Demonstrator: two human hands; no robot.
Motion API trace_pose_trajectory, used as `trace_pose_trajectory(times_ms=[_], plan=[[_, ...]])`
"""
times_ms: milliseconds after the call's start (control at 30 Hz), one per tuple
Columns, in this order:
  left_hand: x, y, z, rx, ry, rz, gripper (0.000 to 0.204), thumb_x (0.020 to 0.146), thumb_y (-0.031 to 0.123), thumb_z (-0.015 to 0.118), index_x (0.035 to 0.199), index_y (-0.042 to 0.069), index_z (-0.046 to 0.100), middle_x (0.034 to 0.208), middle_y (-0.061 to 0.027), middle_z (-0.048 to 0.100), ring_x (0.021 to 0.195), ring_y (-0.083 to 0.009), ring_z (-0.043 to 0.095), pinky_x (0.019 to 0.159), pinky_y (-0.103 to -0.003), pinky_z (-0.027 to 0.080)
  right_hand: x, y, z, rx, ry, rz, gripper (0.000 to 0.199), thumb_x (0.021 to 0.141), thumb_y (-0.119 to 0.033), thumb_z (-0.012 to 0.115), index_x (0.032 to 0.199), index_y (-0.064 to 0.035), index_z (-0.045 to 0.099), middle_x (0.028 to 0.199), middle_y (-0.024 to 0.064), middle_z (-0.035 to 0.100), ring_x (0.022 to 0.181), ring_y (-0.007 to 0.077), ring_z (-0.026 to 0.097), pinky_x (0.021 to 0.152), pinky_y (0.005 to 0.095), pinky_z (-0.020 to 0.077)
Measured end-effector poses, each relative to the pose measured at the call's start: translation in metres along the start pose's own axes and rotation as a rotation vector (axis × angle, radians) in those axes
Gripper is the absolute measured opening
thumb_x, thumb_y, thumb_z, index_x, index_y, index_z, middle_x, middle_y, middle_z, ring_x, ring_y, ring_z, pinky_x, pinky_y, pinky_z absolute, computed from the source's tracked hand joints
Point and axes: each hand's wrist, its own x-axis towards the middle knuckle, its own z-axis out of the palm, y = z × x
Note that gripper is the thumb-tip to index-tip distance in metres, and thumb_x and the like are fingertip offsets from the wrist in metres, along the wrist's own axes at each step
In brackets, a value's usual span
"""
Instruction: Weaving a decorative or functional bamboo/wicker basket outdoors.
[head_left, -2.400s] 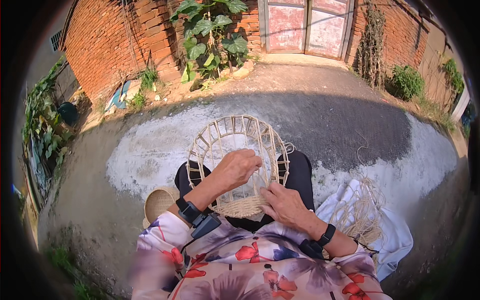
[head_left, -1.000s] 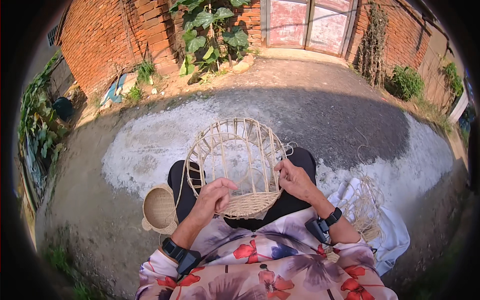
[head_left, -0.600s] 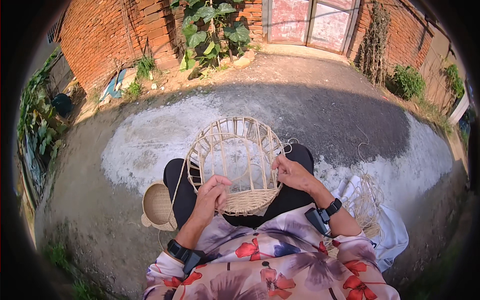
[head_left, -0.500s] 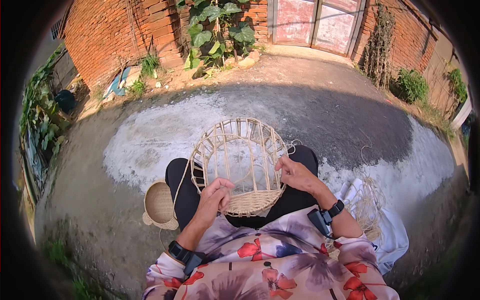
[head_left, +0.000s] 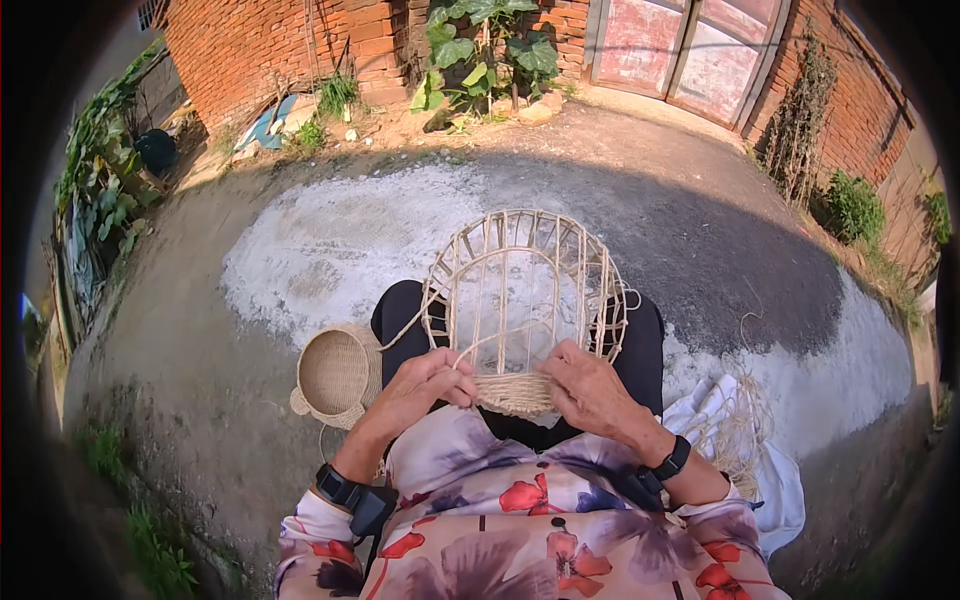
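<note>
A round, openwork basket frame point(head_left: 512, 394) of tan cord rests on my lap, its near end closely woven and its far part showing bare ribs. My left hand point(head_left: 428, 388) is closed at the near left corner of the weave, with a loose strand of cord point(head_left: 482, 346) rising from its fingertips and curving over the ribs. On the other side, my right hand point(head_left: 592, 392) grips the near right edge of the basket, its fingers bent around the woven band. Its fingertips are partly hidden.
A small woven basket point(head_left: 336, 372) with ear-like tabs stands on the ground by my left knee. To my right, a tangle of loose cord point(head_left: 738, 440) lies on a white sack point(head_left: 778, 490). Ahead are a brick wall point(head_left: 270, 50), leafy plants and a metal double door point(head_left: 690, 55).
My right hand has come down from the basket's right rim to the near woven edge. The left hand has closed near the weave's left corner. The whole view has shifted.
</note>
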Motion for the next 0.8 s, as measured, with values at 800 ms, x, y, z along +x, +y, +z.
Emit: trace_pose_trajectory(times_ms=[800], plan=[[0.078, 0.022, 0.045, 0.819, 0.003, 0.321, 0.021, 0.092, 0.014, 0.055, 0.112, 0.007, 0.055, 0.074, -0.0192, 0.064, 0.064, -0.0283, 0.067, 0.061, -0.041, 0.051, 0.013, -0.018, 0.004, -0.139, -0.176, -0.045, 0.046, 0.082, -0.045, 0.067, 0.114, -0.0123, 0.067, 0.086, 0.0132, 0.049, 0.078, 0.0312, 0.058, 0.064, 0.0418, 0.0471]])
